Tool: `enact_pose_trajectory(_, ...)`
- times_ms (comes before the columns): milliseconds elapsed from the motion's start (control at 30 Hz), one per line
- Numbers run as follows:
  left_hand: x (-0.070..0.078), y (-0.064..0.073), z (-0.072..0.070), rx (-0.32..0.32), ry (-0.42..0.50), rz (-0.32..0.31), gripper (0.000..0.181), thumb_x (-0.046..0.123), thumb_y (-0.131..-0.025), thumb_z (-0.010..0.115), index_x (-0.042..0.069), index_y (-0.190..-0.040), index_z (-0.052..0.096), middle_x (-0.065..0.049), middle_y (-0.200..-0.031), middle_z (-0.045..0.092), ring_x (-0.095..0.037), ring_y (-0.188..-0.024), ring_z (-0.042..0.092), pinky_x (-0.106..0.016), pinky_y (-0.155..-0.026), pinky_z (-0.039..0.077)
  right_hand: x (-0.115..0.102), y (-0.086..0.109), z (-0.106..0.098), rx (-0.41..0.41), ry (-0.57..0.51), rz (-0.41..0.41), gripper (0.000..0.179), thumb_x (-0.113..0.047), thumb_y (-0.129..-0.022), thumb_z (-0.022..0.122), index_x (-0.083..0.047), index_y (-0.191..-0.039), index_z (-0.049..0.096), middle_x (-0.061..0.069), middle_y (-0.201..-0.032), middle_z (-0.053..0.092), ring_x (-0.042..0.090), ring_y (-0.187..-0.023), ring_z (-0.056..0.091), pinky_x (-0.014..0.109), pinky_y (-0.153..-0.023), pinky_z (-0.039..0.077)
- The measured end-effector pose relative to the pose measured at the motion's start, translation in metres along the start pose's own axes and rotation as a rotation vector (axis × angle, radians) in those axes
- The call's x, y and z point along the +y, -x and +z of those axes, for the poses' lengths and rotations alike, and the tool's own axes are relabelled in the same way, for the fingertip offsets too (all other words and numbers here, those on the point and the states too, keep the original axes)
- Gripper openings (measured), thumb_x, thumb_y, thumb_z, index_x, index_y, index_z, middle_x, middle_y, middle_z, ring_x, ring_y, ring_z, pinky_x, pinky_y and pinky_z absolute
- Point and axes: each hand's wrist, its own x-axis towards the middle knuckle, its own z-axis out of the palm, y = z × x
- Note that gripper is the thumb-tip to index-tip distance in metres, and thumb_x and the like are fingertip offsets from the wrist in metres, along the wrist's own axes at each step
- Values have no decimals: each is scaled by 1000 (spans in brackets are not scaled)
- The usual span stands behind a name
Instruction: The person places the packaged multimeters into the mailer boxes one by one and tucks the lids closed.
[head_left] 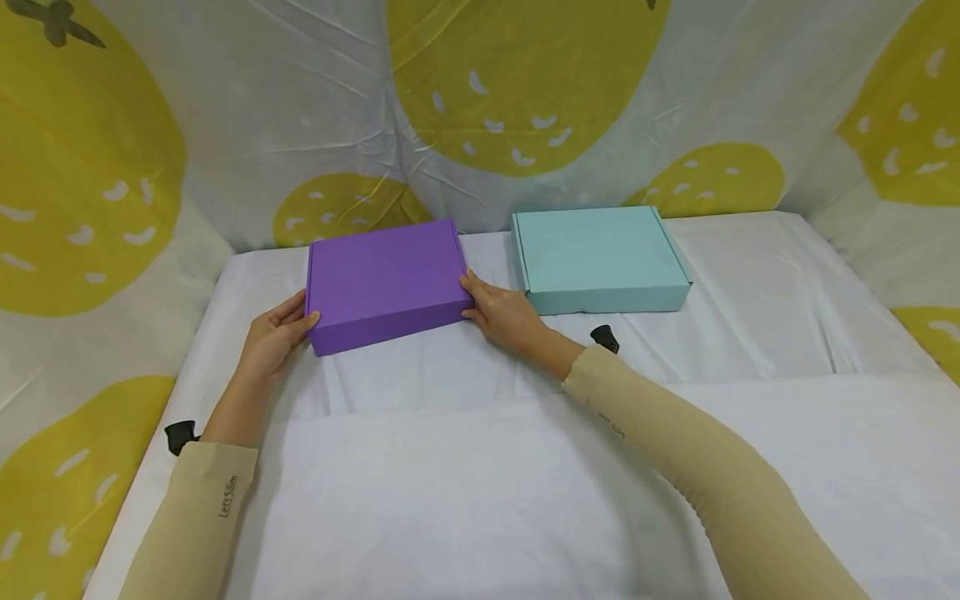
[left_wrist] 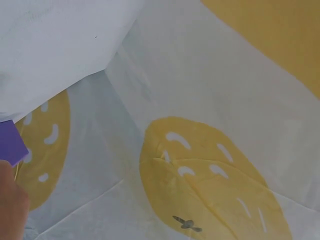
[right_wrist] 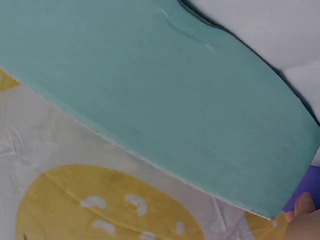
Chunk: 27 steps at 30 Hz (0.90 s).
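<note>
A closed purple cardboard box (head_left: 386, 279) lies a little askew on the white-covered table, left of centre. My left hand (head_left: 273, 337) grips its left front corner, the thumb at the corner and the fingers along the left side. At the right front corner my right hand (head_left: 506, 315) pinches the same box. In the left wrist view only a bit of the purple box (left_wrist: 11, 142) and part of the left hand (left_wrist: 11, 205) show. A closed light teal box (head_left: 592, 250) sits just right of the right hand; this teal box (right_wrist: 150, 100) fills much of the right wrist view.
A white cloth (head_left: 450, 500) covers the table. Behind and at both sides hangs a white curtain (head_left: 300, 92) with large yellow fruit prints, close to the backs of the boxes. Small black devices (head_left: 604, 338) sit at both wrists, by the beige sleeves.
</note>
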Motion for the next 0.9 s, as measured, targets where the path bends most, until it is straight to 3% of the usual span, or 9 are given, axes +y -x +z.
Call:
enact_pose_trajectory(267, -1, 1, 4, 71, 59, -24, 73, 6, -80, 67, 6, -141, 27, -14, -145, 24, -2, -115, 49, -9, -78, 46, -4, 3, 6, 29, -172, 152, 54, -19, -85, 64, -3, -133, 44, 11, -137, 43, 23, -121, 49, 33, -98, 42)
enact_pose_trajectory(400, 0, 1, 4, 76, 82, -18, 73, 5, -80, 68, 5, -141, 27, -15, -145, 24, 3, -101, 57, -10, -78, 47, -11, 3, 12, 87, -356, 248, 59, -19, -85, 64, -2, -136, 39, 12, -138, 43, 23, -125, 44, 32, -103, 36)
enact_pose_trajectory(533, 1, 1, 4, 71, 102, -13, 73, 3, -80, 67, 4, -141, 27, -16, -145, 23, 7, -86, 60, -10, -76, 48, -21, -2, 17, 42, -526, 368, 70, -32, -90, 55, -2, -144, 20, 13, -144, 34, 22, -131, 36, 32, -106, 32)
enact_pose_trajectory(633, 2, 1, 4, 67, 108, -11, 72, 2, -81, 66, 4, -141, 26, -16, -145, 23, 8, -84, 60, -10, -76, 48, -25, -9, 16, -6, -619, 461, 73, -40, -93, 47, -5, -146, 11, 12, -147, 29, 20, -132, 33, 33, -107, 30)
enact_pose_trajectory(900, 1, 1, 4, 61, 128, -12, 74, 1, -80, 66, 3, -141, 24, -16, -145, 21, 7, -83, 60, -11, -76, 48, -23, -26, -1, 5, -800, 630, 62, -36, -94, 47, -5, -143, 24, 12, -144, 34, 20, -129, 38, 29, -103, 36)
